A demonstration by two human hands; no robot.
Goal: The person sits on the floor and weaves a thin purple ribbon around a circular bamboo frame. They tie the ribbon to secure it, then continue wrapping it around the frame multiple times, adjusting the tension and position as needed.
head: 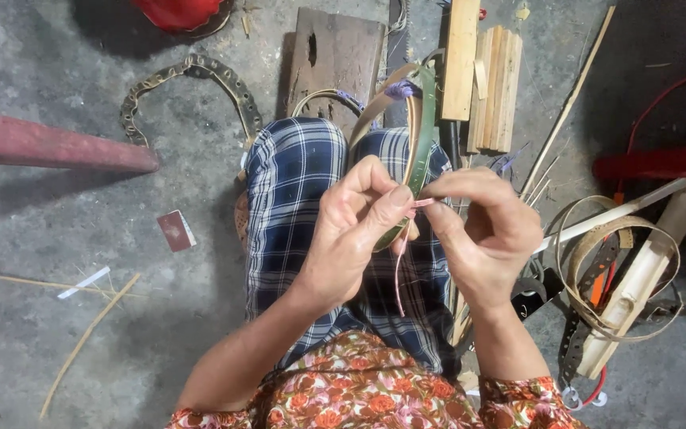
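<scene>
Hoop (421, 139) of bent bamboo strips, green on its outer face, stands on edge over the person's lap, rising from between the two hands toward the top of the view. A purple tie (398, 89) wraps it near its top. A thin pink strip (401, 270) hangs down from the hoop's lower part, between the hands, over the blue plaid cloth (291, 191) covering the knees.

The left hand (355, 230) is clenched on the hoop's lower part, thumb pressed flat along its edge. The right hand (482, 226) pinches the upper end of the pink strip between thumb and forefinger, just beside the left thumb; the fingertips of both hands nearly touch.

Around the knees, on the grey concrete floor (57, 334), lie several things. A stack of split bamboo slats (494, 83) and a wooden board (335, 56) lie beyond the hoop. A curved perforated band (192, 71) lies to the left of the board. A red bar (49, 147) crosses the left edge. A small red and white packet (176, 230) lies left of the knee, with thin bamboo sticks (85, 338) below it. To the right sit coiled bamboo strips (621, 262) around a thick bamboo piece (645, 278).
</scene>
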